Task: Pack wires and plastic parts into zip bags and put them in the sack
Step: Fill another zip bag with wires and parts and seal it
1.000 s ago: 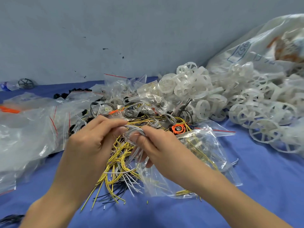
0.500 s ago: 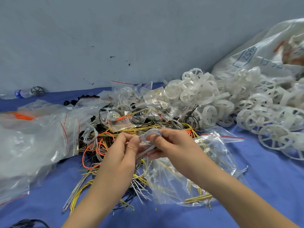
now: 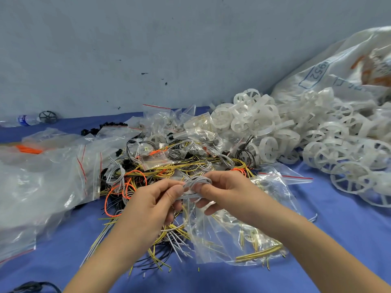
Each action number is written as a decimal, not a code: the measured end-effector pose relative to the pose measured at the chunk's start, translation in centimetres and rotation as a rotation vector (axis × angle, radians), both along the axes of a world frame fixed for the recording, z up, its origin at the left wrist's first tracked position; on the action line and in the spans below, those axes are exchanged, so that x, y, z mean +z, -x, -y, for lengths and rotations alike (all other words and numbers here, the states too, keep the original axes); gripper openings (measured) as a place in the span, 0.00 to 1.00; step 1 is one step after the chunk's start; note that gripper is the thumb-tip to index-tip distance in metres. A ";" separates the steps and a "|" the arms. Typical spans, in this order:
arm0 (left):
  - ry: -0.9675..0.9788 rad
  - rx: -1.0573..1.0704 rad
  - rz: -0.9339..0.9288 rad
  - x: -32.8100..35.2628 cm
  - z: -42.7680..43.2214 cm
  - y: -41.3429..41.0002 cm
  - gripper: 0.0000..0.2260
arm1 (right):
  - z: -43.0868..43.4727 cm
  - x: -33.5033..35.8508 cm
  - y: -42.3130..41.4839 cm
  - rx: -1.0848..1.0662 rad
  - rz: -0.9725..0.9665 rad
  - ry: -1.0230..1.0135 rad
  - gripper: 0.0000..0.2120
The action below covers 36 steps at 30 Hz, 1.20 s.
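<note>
- Both hands meet above the middle of the surface (image 3: 349, 240), which is covered in blue cloth, and share a small grey wire coil (image 3: 197, 182).
- The left hand (image 3: 154, 199) has its grip pinched on the coil's left side, thumb against fingertips.
- The right hand (image 3: 229, 192) has its grip pinched on the coil's right side. Its lower fingers are curled by the mouth of a clear zip bag (image 3: 243, 231); whether they also hold the bag's edge I cannot tell.
- That bag lies just below the hands toward the near edge, with a few yellow wire pieces (image 3: 258, 253) already inside.
- Behind the hands lies the loose wire pile (image 3: 186, 166), yellow, black, grey and orange, mixed with small filled bags.
- White plastic wheels (image 3: 264, 125) are heaped toward the far right corner, against the white sack (image 3: 338, 66).
- A heap of clear zip bags (image 3: 42, 182) lies along the left edge.
- The step in hand looks like gathering the grey wires into a tidy loop, ready for bagging.
- The next move probably calls for one hand to hold the bag mouth apart while the other feeds the coil in without letting it spring loose, then pressing the zip closed.
</note>
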<state>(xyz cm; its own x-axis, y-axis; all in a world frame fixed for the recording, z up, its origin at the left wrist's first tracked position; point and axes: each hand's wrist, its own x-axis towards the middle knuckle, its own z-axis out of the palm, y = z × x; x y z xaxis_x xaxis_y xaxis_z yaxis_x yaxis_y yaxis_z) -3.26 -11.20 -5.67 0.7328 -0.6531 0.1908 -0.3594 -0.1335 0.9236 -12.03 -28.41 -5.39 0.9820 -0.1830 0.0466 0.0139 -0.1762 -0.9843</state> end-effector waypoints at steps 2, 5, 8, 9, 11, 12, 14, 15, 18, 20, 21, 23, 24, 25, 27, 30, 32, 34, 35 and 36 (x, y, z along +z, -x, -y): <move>-0.031 -0.036 -0.011 0.3 -0.6 -0.4 0.08 | 0.5 0.4 0.3 0.052 -0.063 -0.039 0.07; -0.057 -0.099 -0.004 0.9 -1.2 -0.6 0.09 | 1.3 0.8 0.8 0.108 -0.085 -0.117 0.08; -0.100 -0.136 0.002 1.0 -1.6 -0.6 0.09 | 1.4 0.9 0.8 0.125 -0.095 -0.125 0.10; -0.129 -0.144 0.006 1.0 -1.8 -0.8 0.08 | 1.4 0.8 0.7 0.117 -0.099 -0.107 0.11; -0.208 -0.112 0.008 0.7 -2.3 -1.6 0.08 | 1.4 0.3 0.7 0.057 -0.087 -0.003 0.10; -0.253 -0.082 -0.018 0.6 -2.7 -2.2 0.09 | 1.4 0.0 0.7 0.002 -0.057 0.123 0.09; -0.324 -0.039 -0.150 0.2 -3.4 -3.2 0.10 | 1.4 -0.5 0.8 -0.076 0.032 0.472 0.08; -0.345 -0.033 -0.234 0.0 -3.6 -3.6 0.09 | 1.4 -0.8 0.9 -0.068 0.066 0.626 0.10; -0.366 -0.063 -0.428 -0.5 -3.3 -3.2 0.09 | 0.9 -1.5 0.8 0.040 0.088 0.985 0.20; -0.357 -0.088 -0.478 -0.8 -2.7 -2.5 0.09 | 0.5 -1.9 0.8 0.071 0.125 1.122 0.20; -0.356 -0.098 -0.488 -0.8 -2.4 -2.1 0.09 | 0.3 -2.0 0.9 0.080 0.152 1.141 0.19; -0.361 -0.122 -0.496 -0.9 -1.8 -1.6 0.10 | 0.0 -2.0 1.0 0.085 0.187 1.158 0.14; -0.359 -0.133 -0.501 -0.9 -1.5 -1.4 0.10 | -0.1 -2.0 1.0 0.080 0.193 1.167 0.12; -0.352 -0.139 -0.513 -0.9 -1.3 -1.3 0.10 | -0.2 -1.9 1.0 0.073 0.200 1.177 0.09; -0.321 -0.166 -0.555 -0.9 -0.7 -1.2 0.09 | -0.3 -1.6 1.0 0.056 0.228 1.177 0.08; -0.303 -0.282 -0.586 -1.0 0.5 -0.8 0.09 | -0.6 -1.3 1.3 0.034 0.293 1.139 0.06; -0.333 -0.349 -0.549 -1.4 1.8 -0.6 0.10 | -0.8 -1.4 1.3 0.030 0.340 1.113 0.04; -0.337 -0.358 -0.520 -1.6 2.8 -0.8 0.09 | -1.0 -1.3 1.1 0.019 0.363 1.092 0.04; -0.339 -0.383 -0.508 -1.5 3.2 -0.8 0.09 | -1.0 -1.2 1.0 0.010 0.372 1.077 0.04; -0.332 -0.424 -0.496 -1.7 3.7 -0.7 0.10 | -1.0 -1.2 1.0 0.003 0.379 1.057 0.04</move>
